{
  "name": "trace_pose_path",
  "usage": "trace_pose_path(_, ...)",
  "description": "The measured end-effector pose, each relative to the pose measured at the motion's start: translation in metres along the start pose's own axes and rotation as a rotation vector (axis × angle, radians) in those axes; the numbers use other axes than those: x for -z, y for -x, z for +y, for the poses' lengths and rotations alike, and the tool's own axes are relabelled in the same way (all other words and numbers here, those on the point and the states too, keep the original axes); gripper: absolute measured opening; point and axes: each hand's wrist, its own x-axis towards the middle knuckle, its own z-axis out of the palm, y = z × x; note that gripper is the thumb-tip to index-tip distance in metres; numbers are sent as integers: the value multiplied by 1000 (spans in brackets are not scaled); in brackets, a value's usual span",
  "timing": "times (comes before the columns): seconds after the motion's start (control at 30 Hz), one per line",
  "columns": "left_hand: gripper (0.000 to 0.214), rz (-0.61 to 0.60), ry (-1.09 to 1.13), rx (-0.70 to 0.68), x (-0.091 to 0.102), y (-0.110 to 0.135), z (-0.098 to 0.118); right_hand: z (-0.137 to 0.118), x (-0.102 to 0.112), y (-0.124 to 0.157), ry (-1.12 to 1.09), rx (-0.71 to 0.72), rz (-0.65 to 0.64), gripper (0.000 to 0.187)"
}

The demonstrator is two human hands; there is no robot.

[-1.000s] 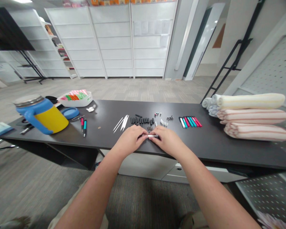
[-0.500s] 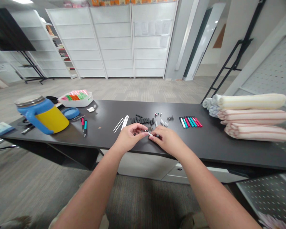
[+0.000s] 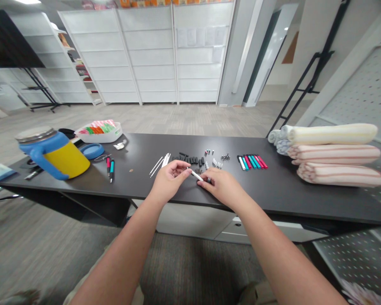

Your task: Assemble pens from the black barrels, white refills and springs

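My right hand (image 3: pixel 220 185) pinches the lower end of a white pen barrel (image 3: pixel 196 175), which tilts up to the left just above the dark table (image 3: pixel 139 178). My left hand (image 3: pixel 169 178) is lifted palm up, its fingers curled by the barrel's upper tip; whether they hold a small part I cannot make out. Behind the hands lie thin white refills (image 3: pixel 160 164), several small black pen parts (image 3: pixel 190 160), tiny silver pieces (image 3: pixel 216 162) and a row of finished pens (image 3: pixel 252 162) in white, teal and red.
A yellow and blue jug (image 3: pixel 55 153) lies on its side at the left, near a blue lid (image 3: pixel 92 150), two pens (image 3: pixel 109 167) and a white tray (image 3: pixel 99 131). Rolled striped towels (image 3: pixel 332 153) are stacked at the right. White shelving stands beyond.
Both hands rose off the table. The white barrel went from lying flat between them to tilted, and my left hand turned palm up and drew back to the left.
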Motion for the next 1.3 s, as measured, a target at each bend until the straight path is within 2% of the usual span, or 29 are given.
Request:
trace_pose_path(0.2,31,13,-68,65,0,-3,4,2,3,2,-87,-52,122,15)
trace_pose_path(0.33,24,-73,-197,104,-2,-1,14,5,5,5,-214,-169,230,22)
trace_pose_path(0.57,17,-130,-405,36,-9,2,14,5,6,5,-325,-223,260,29)
trace_pose_path(0.77,14,-179,-420,-2,-12,3,16,3,8,7,-419,-212,340,35)
trace_pose_path(0.9,13,-194,-443,-10,-12,3,18,3,7,8,-463,-206,349,35)
trace_pose_path(1.3,20,-299,-520,-180,-10,1,18,8,6,7,-582,-249,377,40)
